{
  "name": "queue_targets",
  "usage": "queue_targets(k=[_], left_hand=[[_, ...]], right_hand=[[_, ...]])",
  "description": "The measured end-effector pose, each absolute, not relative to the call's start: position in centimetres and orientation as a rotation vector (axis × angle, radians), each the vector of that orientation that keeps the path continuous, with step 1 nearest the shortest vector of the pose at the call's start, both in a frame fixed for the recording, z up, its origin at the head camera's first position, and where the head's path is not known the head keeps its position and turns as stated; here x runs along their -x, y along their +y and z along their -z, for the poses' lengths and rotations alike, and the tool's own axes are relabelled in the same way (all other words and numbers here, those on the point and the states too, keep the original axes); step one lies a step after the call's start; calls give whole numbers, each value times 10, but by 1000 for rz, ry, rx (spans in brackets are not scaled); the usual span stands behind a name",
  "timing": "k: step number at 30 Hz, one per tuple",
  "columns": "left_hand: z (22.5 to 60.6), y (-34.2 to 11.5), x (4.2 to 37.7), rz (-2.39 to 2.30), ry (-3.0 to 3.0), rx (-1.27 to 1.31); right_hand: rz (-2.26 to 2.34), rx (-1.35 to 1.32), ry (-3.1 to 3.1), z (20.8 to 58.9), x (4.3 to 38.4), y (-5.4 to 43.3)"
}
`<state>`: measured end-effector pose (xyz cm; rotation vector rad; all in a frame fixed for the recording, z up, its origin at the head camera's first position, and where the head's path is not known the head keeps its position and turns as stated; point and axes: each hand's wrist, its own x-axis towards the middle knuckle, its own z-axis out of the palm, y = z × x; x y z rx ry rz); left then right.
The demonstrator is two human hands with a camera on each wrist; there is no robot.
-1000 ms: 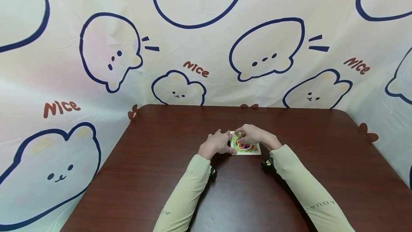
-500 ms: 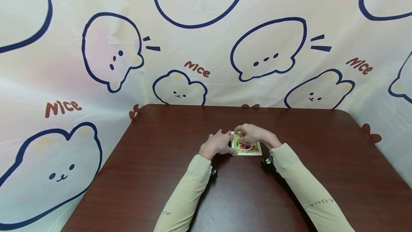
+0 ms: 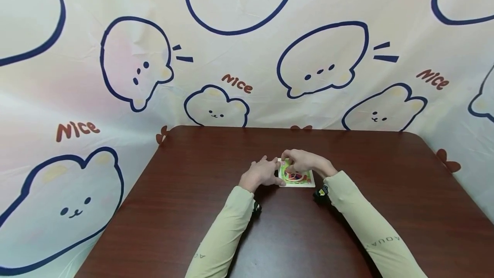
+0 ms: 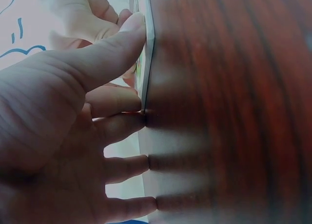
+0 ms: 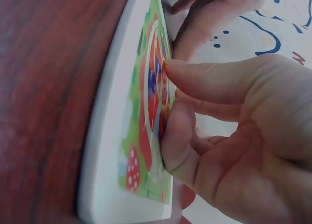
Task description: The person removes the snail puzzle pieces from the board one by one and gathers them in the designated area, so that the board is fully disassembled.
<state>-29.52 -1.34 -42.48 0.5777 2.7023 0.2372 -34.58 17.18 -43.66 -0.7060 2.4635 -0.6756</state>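
Printed panel [image 3: 302, 180]: a thin square on the desk [image 3: 293, 222], towards its far side, between the two hands; it appears to lie flat.
Left hand [image 3: 263, 172]: at the panel's left side, fingers spread and nearly straight, several tips meeting the desk; the left thumb [image 4: 136, 26] rests over the panel's edge, steadying rather than clutching.
Right hand [image 3: 302, 160]: over the panel, fingers bent, thumb tip and a finger touching the picture; whether they pinch a loose part or merely press cannot be told.
Picture [image 5: 152, 87]: green ground with a large red and blue oval design; whether it is a separate layer is unclear.
White border [image 5: 107, 180]: pale, smooth-looking, with rounded corners; likely the best hold, since a thumb there leaves the print uncovered.
Weight: probably light, so a push on the face may make the whole panel slide on the polished desk unless one side is braced.
Stiffness: apparently board-like; it should keep its shape when held by opposite edges.
Surface: probably slick; fingertips may skid, and an edge offers surer purchase.
Fragility: corners and print seem the parts most easily marred; gentle pressure suits them.
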Motion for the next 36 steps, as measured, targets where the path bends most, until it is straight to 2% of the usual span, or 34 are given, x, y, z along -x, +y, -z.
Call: queue_targets(k=[36], left_hand=[[425, -12, 293, -221, 2702, -552]], right_hand=[[675, 577, 2376, 432, 358, 159]])
